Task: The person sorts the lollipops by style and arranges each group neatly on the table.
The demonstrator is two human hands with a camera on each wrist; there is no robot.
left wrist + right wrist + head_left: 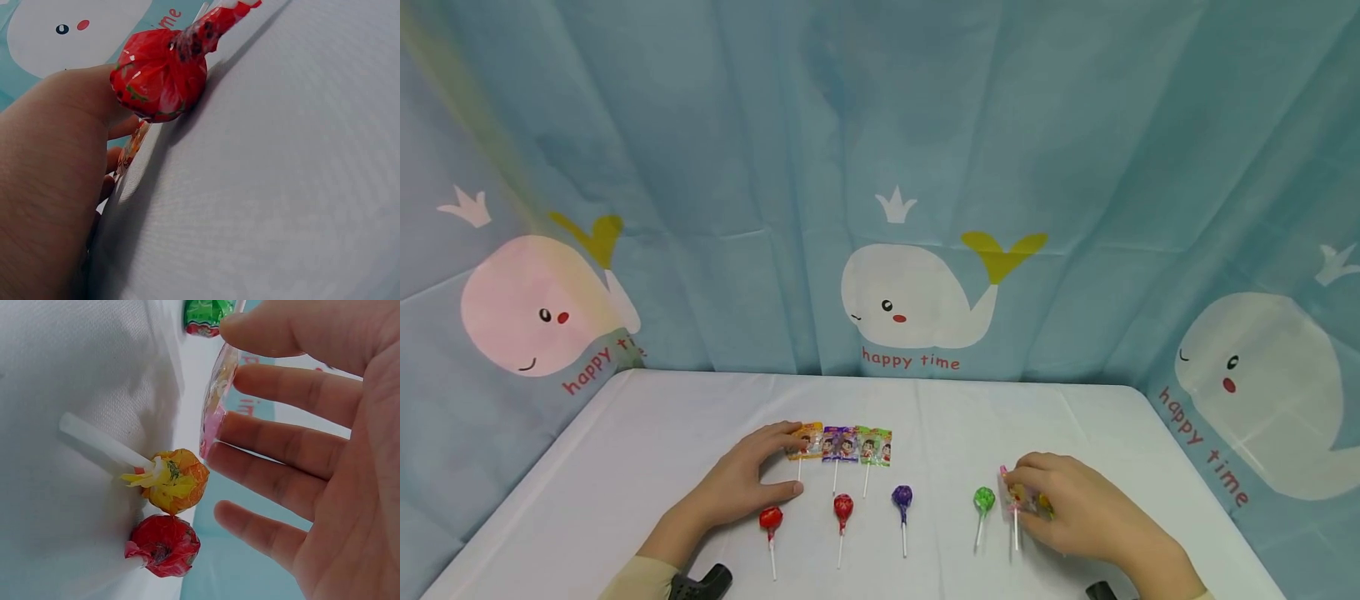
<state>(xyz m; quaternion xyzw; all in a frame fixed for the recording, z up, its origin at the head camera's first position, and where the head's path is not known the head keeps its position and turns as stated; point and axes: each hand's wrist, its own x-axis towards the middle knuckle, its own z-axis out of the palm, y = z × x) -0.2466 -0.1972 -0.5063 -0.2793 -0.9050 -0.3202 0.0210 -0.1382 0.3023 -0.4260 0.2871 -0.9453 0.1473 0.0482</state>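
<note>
My left hand [748, 477] lies at the left, fingertips on the orange flat-wrapped lollipop [811, 435] and thumb held apart from it. Beside that packet are a purple flat lollipop [840, 443] and a green flat one [876, 447]. A round red lollipop [159, 78] lies close to the left thumb. On the right, my right hand [1078, 508] pinches a pink flat-wrapped lollipop [215, 419] between thumb and fingers, its white stick pointing toward me. Under this hand are a round orange-yellow lollipop [178, 481] and a round red one [165, 547], mostly hidden in the head view.
Between the hands lie another round red lollipop [843, 508], a round purple one [902, 497] and a round green one [983, 500], sticks toward me. All rest on a white-covered table [700, 400]. A blue whale-print curtain [737, 167] hangs behind it.
</note>
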